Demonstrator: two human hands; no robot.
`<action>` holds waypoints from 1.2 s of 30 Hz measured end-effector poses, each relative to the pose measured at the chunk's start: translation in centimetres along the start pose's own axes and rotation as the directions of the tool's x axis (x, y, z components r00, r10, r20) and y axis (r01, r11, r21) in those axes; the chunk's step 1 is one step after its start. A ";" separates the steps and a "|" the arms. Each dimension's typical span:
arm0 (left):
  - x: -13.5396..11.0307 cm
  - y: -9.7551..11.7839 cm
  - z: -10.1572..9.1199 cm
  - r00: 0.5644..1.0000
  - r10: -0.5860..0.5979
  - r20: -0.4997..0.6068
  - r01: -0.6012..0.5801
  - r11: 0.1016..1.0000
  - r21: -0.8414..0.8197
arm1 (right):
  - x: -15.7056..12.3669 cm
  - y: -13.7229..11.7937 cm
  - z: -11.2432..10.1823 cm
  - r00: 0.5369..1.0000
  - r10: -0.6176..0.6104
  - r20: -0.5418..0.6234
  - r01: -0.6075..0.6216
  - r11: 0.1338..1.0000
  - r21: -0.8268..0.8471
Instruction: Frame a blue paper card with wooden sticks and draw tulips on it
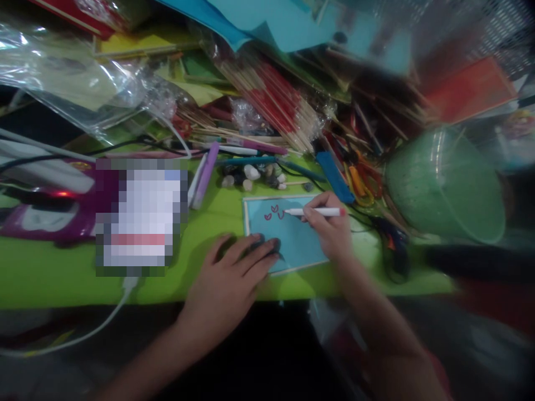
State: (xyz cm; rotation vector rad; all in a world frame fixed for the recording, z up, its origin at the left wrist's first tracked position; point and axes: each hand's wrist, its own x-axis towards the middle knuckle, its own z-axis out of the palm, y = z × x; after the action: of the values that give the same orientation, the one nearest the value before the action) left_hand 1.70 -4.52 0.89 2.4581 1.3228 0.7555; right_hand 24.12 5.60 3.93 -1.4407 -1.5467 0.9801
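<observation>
A blue card (298, 236) with pale stick strips along its edges lies on the green tabletop. Small red heart outlines (271, 211) are drawn on its upper left part, the rightmost shape being an unclosed curve. My right hand (332, 223) pinches a white marker with a red end (320, 212), its tip touching the card at that curve. My left hand (240, 264) lies flat with fingers spread, its fingertips resting on the card's lower left corner.
Small pebbles (251, 174) and purple pens (207, 175) lie behind the card. A pixelated, phone-like device (142, 217) with a white cable is at left, near a purple power strip (42, 220). Scissors (361, 181), a glue gun (393, 245) and a green bucket (443, 184) stand right. Bundled sticks (271, 94) lie behind.
</observation>
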 end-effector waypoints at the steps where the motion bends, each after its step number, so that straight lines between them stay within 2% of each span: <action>1: 0.0 0.0 0.0 1.000 -0.001 -0.003 0.001 1.000 0.002 | 0.0 0.0 0.0 1.000 -0.002 0.001 0.002 1.000 -0.003; 14: 0.2 0.1 -0.1 1.000 0.004 -0.010 -0.004 1.000 0.004 | 0.0 -0.2 0.2 1.000 -0.003 -0.006 0.002 1.000 -0.018; 36: 0.0 0.1 0.1 1.000 0.000 -0.012 0.000 1.000 0.009 | -0.1 0.0 0.0 0.997 0.000 0.081 0.001 1.000 -0.014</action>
State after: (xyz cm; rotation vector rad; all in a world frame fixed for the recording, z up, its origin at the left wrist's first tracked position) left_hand 1.85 -4.56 0.84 2.4640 1.3338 0.7669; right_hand 24.12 5.50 3.94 -1.4256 -1.6150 1.0401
